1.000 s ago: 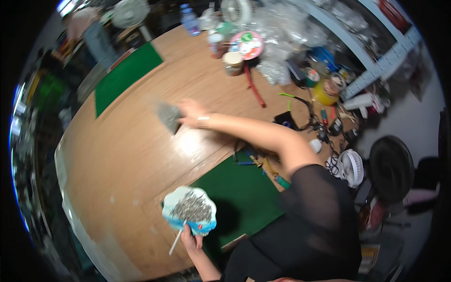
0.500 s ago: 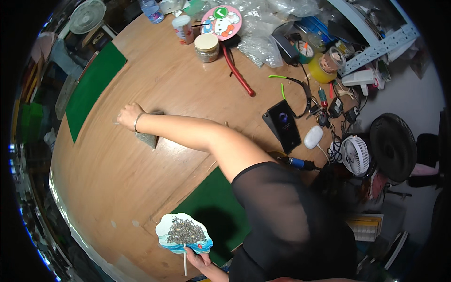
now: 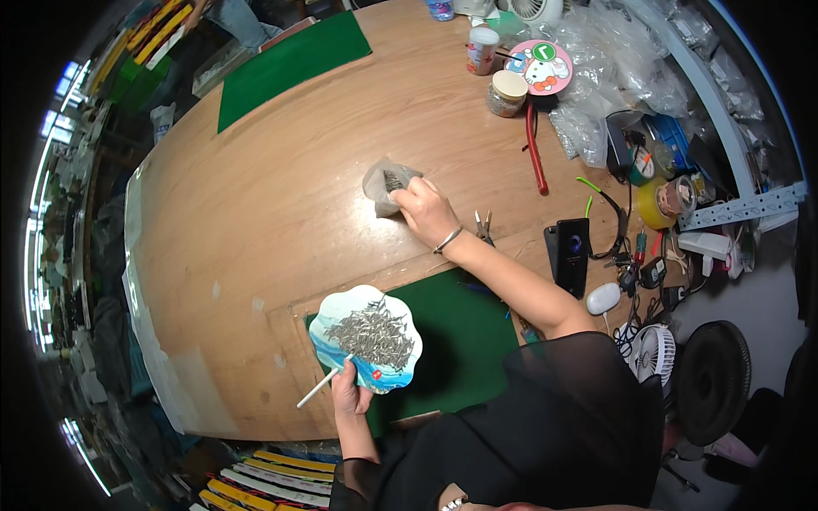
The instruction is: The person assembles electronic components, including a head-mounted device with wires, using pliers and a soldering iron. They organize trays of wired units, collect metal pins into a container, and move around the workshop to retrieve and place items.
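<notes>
My left hand (image 3: 350, 393) grips a scallop-edged white and blue hand fan (image 3: 345, 301) near its white stick handle (image 3: 313, 388). The fan lies level like a tray above the green mat (image 3: 464, 317), bearing a heap of small silvery metal pins (image 3: 373, 337). Farther off, my right hand (image 3: 429, 213) is closed on the edge of a translucent plastic bag (image 3: 377, 184) on the wooden table. Similar dark metal bits show in the bag's mouth. A bracelet (image 3: 447, 239) circles my right wrist.
Pliers (image 3: 483, 225) lie just right of my right hand. A phone (image 3: 572, 255), a white mouse-shaped device (image 3: 603, 298), cables and a small fan (image 3: 652, 352) crowd the right side. A lidded jar (image 3: 508, 94), a cup (image 3: 481, 51) and a red bar (image 3: 535, 149) stand or lie at the back.
My right arm has drawn back from its far-left reach, and its hand now holds the plastic bag. The loaded hand fan appears nearer the bag. The whole view has turned.
</notes>
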### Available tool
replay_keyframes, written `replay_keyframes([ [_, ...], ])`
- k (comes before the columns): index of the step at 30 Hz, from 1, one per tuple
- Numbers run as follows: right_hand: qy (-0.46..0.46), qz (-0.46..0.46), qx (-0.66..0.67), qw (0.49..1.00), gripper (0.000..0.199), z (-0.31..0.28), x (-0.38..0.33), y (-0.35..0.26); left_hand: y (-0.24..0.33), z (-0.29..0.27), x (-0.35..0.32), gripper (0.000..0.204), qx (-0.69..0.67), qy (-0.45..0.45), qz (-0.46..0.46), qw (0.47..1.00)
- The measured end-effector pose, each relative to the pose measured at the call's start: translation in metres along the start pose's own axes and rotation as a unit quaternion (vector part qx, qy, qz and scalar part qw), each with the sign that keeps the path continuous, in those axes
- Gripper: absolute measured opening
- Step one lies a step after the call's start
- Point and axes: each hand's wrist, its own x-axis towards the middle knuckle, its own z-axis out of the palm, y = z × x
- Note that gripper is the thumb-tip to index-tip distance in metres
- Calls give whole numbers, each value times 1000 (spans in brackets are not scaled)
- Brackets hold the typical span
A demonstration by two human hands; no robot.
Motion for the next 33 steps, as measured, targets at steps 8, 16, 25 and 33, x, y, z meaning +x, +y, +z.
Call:
replay_keyframes([
  [8,-33,182,36,982,27,-28,-26,-26,-4,10,-4,46,-9,-19,-12,1000],
  [16,83,285,57,953,25,-14,-43,-11,-5,48,26,43,-10,-62,8,998],
  [25,83,247,99,960,34,21,-32,10,1,84,55,39,-26,-71,27,997],
  [33,169,390,386,819,34,33,-17,11,2,97,84,36,17,-22,49,998],
])
